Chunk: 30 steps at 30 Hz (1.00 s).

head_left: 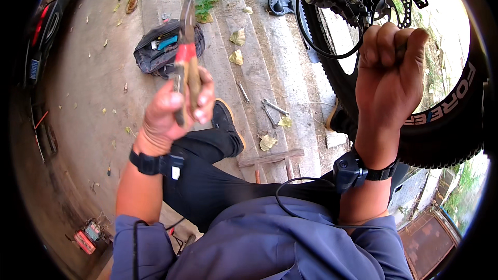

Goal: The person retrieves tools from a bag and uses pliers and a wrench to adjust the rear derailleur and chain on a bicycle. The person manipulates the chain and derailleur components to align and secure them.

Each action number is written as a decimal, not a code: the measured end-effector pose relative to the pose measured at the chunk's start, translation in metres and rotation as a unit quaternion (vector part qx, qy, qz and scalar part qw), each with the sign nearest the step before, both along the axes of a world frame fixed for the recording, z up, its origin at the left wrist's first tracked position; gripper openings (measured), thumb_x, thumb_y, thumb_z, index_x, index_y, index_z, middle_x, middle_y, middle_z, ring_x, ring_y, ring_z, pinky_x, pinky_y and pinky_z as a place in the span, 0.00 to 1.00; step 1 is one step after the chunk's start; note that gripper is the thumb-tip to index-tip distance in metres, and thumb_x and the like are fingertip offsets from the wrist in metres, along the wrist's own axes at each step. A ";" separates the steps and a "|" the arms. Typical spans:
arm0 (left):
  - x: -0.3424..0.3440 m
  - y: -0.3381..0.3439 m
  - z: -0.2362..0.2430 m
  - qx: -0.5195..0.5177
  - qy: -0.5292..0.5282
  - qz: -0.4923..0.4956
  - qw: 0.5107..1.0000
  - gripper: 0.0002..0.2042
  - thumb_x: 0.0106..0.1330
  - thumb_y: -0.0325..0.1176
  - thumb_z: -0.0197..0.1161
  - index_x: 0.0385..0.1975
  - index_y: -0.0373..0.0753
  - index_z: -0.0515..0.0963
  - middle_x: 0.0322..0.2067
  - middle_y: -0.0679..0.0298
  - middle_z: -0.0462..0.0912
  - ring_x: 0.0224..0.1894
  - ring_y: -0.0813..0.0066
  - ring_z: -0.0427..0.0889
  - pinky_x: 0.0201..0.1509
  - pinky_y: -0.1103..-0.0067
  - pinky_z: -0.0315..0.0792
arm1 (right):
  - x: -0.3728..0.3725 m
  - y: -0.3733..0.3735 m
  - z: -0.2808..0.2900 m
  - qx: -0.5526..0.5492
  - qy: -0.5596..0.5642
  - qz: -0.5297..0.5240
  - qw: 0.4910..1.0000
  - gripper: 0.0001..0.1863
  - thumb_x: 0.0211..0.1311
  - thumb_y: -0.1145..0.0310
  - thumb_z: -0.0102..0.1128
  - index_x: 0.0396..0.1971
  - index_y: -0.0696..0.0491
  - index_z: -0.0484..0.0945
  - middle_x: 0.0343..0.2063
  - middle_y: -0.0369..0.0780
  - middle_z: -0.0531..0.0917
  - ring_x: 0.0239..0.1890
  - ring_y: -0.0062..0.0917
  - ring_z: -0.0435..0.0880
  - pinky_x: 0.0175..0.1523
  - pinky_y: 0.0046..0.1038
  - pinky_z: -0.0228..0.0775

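Holding red-necked metal pliers (185, 53), left hand (167, 105); right hand (389, 70) curled near knobbly tyre (441, 148), cannot tell grip.

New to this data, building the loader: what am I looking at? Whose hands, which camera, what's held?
No machine here: a person's two bare hands, seen through a wide fisheye camera worn on the head, looking down, so edges bend. The left hand holds pliers, jaws up in the picture. The right hand is curled near the gear parts of a bicycle; whether it grips anything is unclear. On the ground lie a dark bag with tools in it, some wrenches and dry leaves.
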<state>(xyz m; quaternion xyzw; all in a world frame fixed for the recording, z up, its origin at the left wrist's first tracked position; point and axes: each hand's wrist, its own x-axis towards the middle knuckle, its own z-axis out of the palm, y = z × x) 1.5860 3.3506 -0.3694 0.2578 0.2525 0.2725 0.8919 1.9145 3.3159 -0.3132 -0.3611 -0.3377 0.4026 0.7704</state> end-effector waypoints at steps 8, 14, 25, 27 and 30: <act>0.007 -0.015 0.012 0.036 0.106 0.013 0.994 0.34 0.48 0.37 0.63 0.60 0.31 0.69 0.42 0.56 0.77 0.40 0.64 0.80 0.45 0.68 0.77 | -0.001 0.000 0.000 0.000 0.022 -0.012 1.000 0.23 0.82 0.56 0.44 0.24 0.52 0.63 0.19 0.35 0.63 0.24 0.22 0.62 0.31 0.25 0.55; 0.011 0.025 0.003 0.182 0.286 -0.046 0.940 0.29 0.53 0.29 0.57 0.59 0.32 0.70 0.41 0.61 0.77 0.44 0.67 0.80 0.51 0.71 0.76 | -0.002 0.003 0.000 0.007 0.004 -0.026 1.000 0.22 0.82 0.59 0.42 0.23 0.51 0.59 0.18 0.35 0.62 0.23 0.21 0.61 0.29 0.24 0.55; 0.003 0.115 -0.143 0.534 0.624 -0.364 0.439 0.16 0.54 0.30 0.64 0.44 0.36 0.79 0.44 0.49 0.81 0.48 0.49 0.81 0.52 0.62 0.76 | 0.002 0.000 0.002 -0.009 0.030 0.009 0.999 0.23 0.82 0.51 0.40 0.25 0.49 0.62 0.20 0.32 0.61 0.25 0.20 0.58 0.32 0.24 0.55; 0.014 0.114 -0.181 0.551 0.628 -0.350 0.424 0.16 0.55 0.29 0.64 0.44 0.37 0.79 0.45 0.51 0.80 0.51 0.52 0.81 0.54 0.62 0.76 | 0.001 -0.003 0.002 -0.030 0.000 -0.018 0.999 0.24 0.82 0.50 0.39 0.24 0.47 0.60 0.20 0.31 0.60 0.24 0.19 0.56 0.31 0.23 0.52; 0.025 0.107 -0.231 0.572 0.616 -0.310 0.444 0.12 0.54 0.26 0.64 0.40 0.37 0.79 0.44 0.53 0.79 0.51 0.50 0.80 0.53 0.60 0.74 | 0.008 -0.005 0.003 -0.029 -0.049 0.045 0.997 0.22 0.82 0.49 0.35 0.26 0.45 0.59 0.22 0.31 0.62 0.24 0.20 0.59 0.35 0.22 0.60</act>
